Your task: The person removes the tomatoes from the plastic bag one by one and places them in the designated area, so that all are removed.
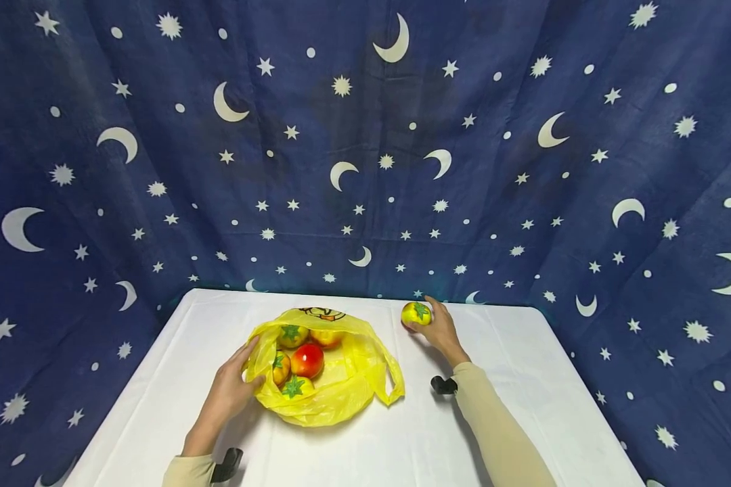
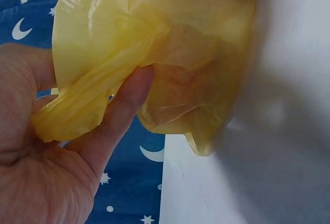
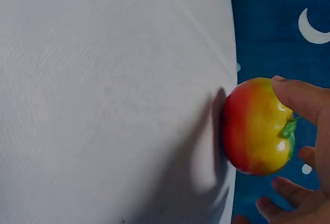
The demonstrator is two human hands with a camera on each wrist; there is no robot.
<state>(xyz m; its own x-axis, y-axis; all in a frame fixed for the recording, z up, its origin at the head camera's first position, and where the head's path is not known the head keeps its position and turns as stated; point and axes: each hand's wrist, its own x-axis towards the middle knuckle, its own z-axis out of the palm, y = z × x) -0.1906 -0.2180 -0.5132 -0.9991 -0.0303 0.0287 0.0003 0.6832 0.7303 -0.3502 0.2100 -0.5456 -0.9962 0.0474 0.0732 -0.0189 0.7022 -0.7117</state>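
A yellow plastic bag (image 1: 304,406) lies on the white table, its mouth turned up. Inside it are several red and yellow tomatoes (image 1: 307,360), some showing green leafy tops. My left hand (image 1: 231,384) is at the bag's left edge, with a gathered fold of the yellow plastic bag (image 2: 98,87) between its thumb and fingers. On the right, my right hand (image 1: 440,331) is at a single tomato (image 1: 415,313) near the table's back edge. The right wrist view shows one digit touching this tomato (image 3: 252,131), while the other fingers are spread apart from it.
A white cloth covers the table (image 1: 365,467). Behind and beside it hangs a dark blue curtain (image 1: 365,135) with moons and stars. The bag's loop handle (image 1: 396,385) sticks out to the right, between the bag and my right arm.
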